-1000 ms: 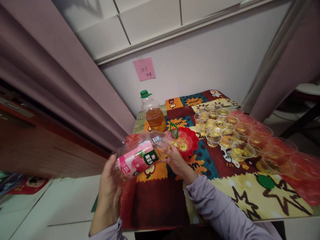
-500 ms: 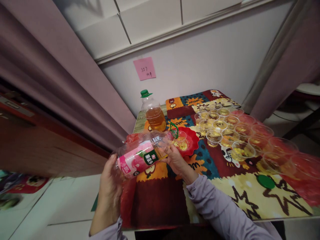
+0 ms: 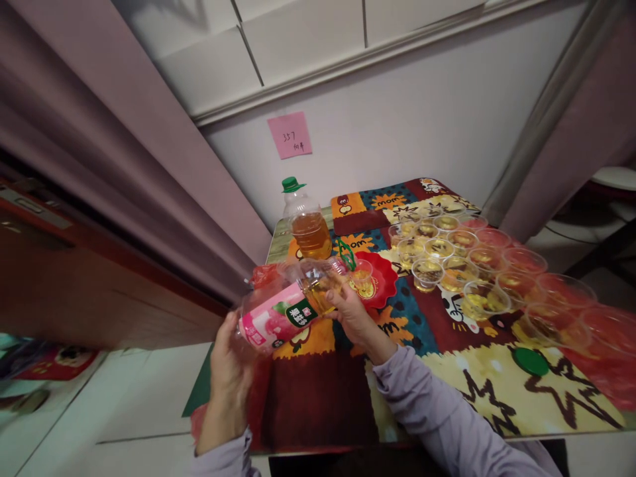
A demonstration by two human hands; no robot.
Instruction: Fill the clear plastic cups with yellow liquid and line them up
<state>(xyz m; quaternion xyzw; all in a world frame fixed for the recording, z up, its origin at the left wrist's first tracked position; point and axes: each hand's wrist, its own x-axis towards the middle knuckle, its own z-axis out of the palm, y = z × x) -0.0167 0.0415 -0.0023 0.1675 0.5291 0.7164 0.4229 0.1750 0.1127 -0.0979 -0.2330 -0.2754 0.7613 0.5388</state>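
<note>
A clear plastic bottle with a pink label [image 3: 283, 311] lies nearly level in both my hands, with a little amber juice near its neck. My left hand [image 3: 229, 361] cups its base and my right hand [image 3: 350, 315] grips it near the neck. The bottle's mouth points at a small clear cup [image 3: 362, 275] standing on a red plate [image 3: 386, 275]. A green cap ring hangs by the neck.
A second bottle with a green cap [image 3: 305, 222] stands at the back of the patterned table [image 3: 447, 371]. Several small clear cups with amber liquid [image 3: 447, 255] fill the table's right side. A loose green cap [image 3: 530, 362] lies near the front. A pink note [image 3: 289, 134] is on the wall.
The bottle's base has lifted slightly, tipping the neck more toward the cup. My left hand shifted a little to the right.
</note>
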